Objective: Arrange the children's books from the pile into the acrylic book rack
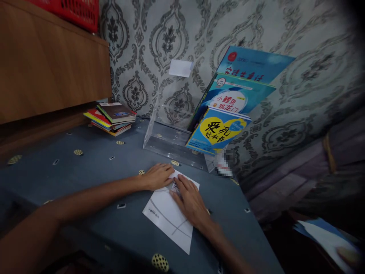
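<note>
A white, flat paper item, a sheet or thin booklet (pixel 168 217), lies slanted on the dark blue tablecloth. Grey curved lines and print starting "valli" show near its lower left corner. My left hand (pixel 159 177) rests at its upper left edge, palm down with the fingers laid out. Across its upper right part lies my right hand (pixel 189 198), fingers stretched over the paper. A small dark printed patch shows between the hands, partly covered by my right fingers. Neither hand is closed round anything.
Behind the paper stands a clear plastic tiered rack (pixel 171 152); a blue book with a yellow heart (pixel 218 131) and two taller books lean in it. A stack of books (pixel 114 118) sits at the back left, beside a wooden cabinet (pixel 54 61) bearing a red basket (pixel 76 13).
</note>
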Available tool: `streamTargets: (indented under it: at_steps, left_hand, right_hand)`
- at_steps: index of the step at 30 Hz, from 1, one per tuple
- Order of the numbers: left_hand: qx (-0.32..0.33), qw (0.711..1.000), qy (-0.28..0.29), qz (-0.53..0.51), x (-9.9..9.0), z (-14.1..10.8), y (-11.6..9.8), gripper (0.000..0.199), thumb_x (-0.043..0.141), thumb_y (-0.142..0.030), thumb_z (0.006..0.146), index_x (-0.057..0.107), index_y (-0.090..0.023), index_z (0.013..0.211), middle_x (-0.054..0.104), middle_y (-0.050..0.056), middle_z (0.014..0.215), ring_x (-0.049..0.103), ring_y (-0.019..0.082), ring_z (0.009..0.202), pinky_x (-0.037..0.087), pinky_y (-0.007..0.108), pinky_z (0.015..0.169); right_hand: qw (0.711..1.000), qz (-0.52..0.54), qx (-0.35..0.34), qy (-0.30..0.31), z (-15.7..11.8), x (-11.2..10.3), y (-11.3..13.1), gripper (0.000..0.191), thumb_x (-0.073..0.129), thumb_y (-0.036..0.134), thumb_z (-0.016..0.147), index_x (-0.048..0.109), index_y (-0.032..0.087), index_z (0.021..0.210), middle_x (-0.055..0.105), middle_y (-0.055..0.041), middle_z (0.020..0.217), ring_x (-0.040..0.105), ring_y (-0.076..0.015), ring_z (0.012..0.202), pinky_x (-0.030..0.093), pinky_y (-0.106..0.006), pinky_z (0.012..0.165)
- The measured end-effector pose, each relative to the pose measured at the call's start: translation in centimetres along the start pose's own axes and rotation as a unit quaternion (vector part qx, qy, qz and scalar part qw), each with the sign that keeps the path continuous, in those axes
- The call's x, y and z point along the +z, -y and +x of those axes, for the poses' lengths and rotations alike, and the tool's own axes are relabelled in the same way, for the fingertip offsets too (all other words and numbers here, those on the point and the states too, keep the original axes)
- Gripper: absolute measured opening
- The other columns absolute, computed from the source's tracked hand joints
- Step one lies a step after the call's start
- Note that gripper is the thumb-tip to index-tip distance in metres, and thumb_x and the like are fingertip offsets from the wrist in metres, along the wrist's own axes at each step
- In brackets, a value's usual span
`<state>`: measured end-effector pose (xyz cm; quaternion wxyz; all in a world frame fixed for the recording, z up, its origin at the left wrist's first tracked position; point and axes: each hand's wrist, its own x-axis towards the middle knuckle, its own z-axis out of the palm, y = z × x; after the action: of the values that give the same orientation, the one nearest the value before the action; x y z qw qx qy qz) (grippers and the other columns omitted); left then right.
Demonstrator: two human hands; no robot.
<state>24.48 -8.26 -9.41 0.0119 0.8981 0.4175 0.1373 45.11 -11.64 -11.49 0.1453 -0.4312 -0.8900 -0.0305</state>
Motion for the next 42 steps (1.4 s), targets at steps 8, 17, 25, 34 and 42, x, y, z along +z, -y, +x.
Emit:
streamTargets:
  at_steps: [8, 17, 25, 34, 42]
  left_hand:
    - [0.009, 1.0, 0.013, 0.024, 0.5, -0.1, 0.5, 0.03, 0.045, -0.028, 0.103, 0.059, -0.013, 0.125, 0.06, 0.016, 0.142, 0.055, 0.026, 0.132, 0.042, 0.041, 0.11]
    - [0.019, 0.999, -0.006, 0.048, 0.6, 0.0, 0.6, 0.024, 0.049, -0.027, 0.101, 0.062, -0.014, 0.117, 0.066, 0.014, 0.131, 0.06, 0.026, 0.124, 0.046, 0.041, 0.105]
    - [0.014, 0.996, -0.012, 0.091, 0.4, -0.3, 0.3, 0.024, 0.051, -0.033, 0.1, 0.064, -0.015, 0.108, 0.069, 0.012, 0.115, 0.063, 0.026, 0.108, 0.046, 0.038, 0.096]
    - [-0.008, 0.994, -0.014, 0.107, 0.1, -0.7, -0.5, 0.029, 0.048, -0.034, 0.101, 0.067, -0.013, 0.102, 0.071, 0.015, 0.104, 0.064, 0.029, 0.102, 0.045, 0.042, 0.092]
    - [-0.027, 0.993, -0.008, 0.115, -0.1, -0.8, -1.0, 0.029, 0.051, -0.035, 0.1, 0.068, -0.012, 0.102, 0.071, 0.016, 0.102, 0.065, 0.029, 0.102, 0.047, 0.039, 0.087]
  right_hand:
    - [0.998, 0.025, 0.04, 0.037, -0.9, 0.9, -0.1, 0.057, 0.036, 0.044, 0.104, 0.049, 0.01, 0.148, 0.045, -0.018, 0.156, 0.039, -0.03, 0.148, 0.035, -0.053, 0.12]
    - [0.993, 0.035, 0.103, 0.05, -0.3, -0.3, -0.7, 0.055, 0.041, 0.041, 0.102, 0.05, 0.01, 0.147, 0.048, -0.0169, 0.154, 0.041, -0.0303, 0.147, 0.032, -0.055, 0.12]
    - [0.992, 0.008, 0.117, 0.036, -0.1, -0.3, -1.9, 0.051, 0.042, 0.038, 0.102, 0.055, 0.01, 0.143, 0.052, -0.0169, 0.151, 0.044, -0.0307, 0.145, 0.036, -0.053, 0.117]
    - [0.984, -0.044, 0.175, 0.004, -0.9, -0.6, -4.5, 0.048, 0.046, 0.04, 0.1, 0.064, 0.01, 0.132, 0.06, -0.0211, 0.142, 0.056, -0.0338, 0.132, 0.049, -0.049, 0.104]
    - [0.986, -0.043, 0.161, -0.027, -1.0, -0.1, -5.0, 0.045, 0.044, 0.038, 0.1, 0.066, 0.012, 0.13, 0.065, -0.02, 0.135, 0.061, -0.0346, 0.123, 0.051, -0.05, 0.099]
